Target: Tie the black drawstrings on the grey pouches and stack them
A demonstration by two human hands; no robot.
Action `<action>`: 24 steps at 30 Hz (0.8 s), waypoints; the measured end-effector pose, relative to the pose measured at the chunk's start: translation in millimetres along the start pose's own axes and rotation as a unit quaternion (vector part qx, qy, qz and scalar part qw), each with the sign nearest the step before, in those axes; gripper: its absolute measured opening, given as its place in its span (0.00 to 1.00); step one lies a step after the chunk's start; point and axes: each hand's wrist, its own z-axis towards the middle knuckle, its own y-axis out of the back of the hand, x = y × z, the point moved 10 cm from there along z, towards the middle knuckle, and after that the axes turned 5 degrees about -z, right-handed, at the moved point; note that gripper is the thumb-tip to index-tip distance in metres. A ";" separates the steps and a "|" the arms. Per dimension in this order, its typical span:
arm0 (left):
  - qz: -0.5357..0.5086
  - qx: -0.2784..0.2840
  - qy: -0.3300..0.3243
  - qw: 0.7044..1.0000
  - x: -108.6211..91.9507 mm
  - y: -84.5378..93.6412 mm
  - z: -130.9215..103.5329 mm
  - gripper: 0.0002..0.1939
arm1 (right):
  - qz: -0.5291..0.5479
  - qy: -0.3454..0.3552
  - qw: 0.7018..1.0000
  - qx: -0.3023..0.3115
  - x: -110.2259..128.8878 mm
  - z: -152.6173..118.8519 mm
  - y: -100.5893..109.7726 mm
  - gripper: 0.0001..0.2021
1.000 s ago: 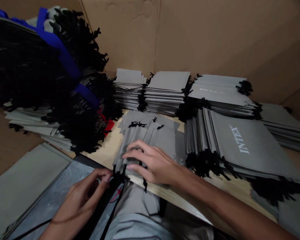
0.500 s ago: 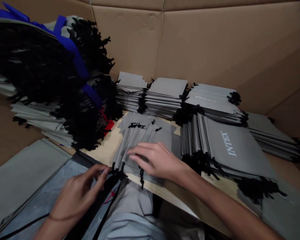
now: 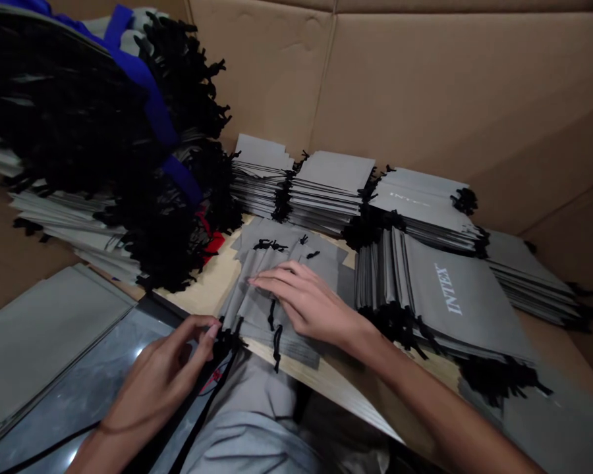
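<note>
Several grey pouches with black cord ends (image 3: 244, 289) lie fanned out on a light wooden board (image 3: 197, 286) in front of me. My right hand (image 3: 309, 303) rests over them from the right, palm down, fingers stretched out on the cloth. At the pouches' near left corner is my left hand (image 3: 170, 368), its thumb and index finger brought together by the black cord ends. Whatever lies between those two fingertips is too small to make out.
Right of the board stands a pile of pouches marked INTEX (image 3: 469, 296). More pouch stacks (image 3: 331, 174) line the cardboard wall (image 3: 425, 79). A large black-corded heap with a blue strap (image 3: 151, 99) rises at the left, above a grey sheet (image 3: 49, 342).
My right hand has shifted slightly up and left over the pouches, uncovering a black cord beneath it. My left hand keeps nearly the same place and pose.
</note>
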 end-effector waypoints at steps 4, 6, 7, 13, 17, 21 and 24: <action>0.005 -0.023 0.018 1.000 0.7 2.9 -2.3 0.21 | 0.002 0.007 1.000 0.025 -1.9 -1.2 -5.8 0.32; 0.005 -0.026 0.027 0.999 2.0 1.7 -3.5 0.22 | 0.004 0.005 0.999 0.036 -2.4 -2.1 -13.1 0.34; 0.005 -0.024 0.030 0.999 2.3 0.2 -4.0 0.22 | 0.002 0.004 0.999 0.043 -2.7 -2.6 -17.5 0.35; 0.010 -0.025 0.022 0.999 -4.7 -1.4 -3.3 0.21 | -0.050 0.015 0.994 0.096 -2.6 -6.5 -40.2 0.37; 0.026 -0.037 -0.007 0.999 -10.4 1.8 1.9 0.19 | -0.082 0.030 0.993 0.084 -0.8 -6.9 -41.5 0.38; 0.018 -0.027 -0.024 0.999 -12.0 -1.4 4.5 0.18 | -0.121 0.035 0.990 0.056 2.5 -6.0 -37.8 0.34; 0.011 -0.022 -0.018 1.000 -11.5 -2.6 3.2 0.17 | -0.120 0.043 0.992 0.022 6.3 -6.2 -31.5 0.24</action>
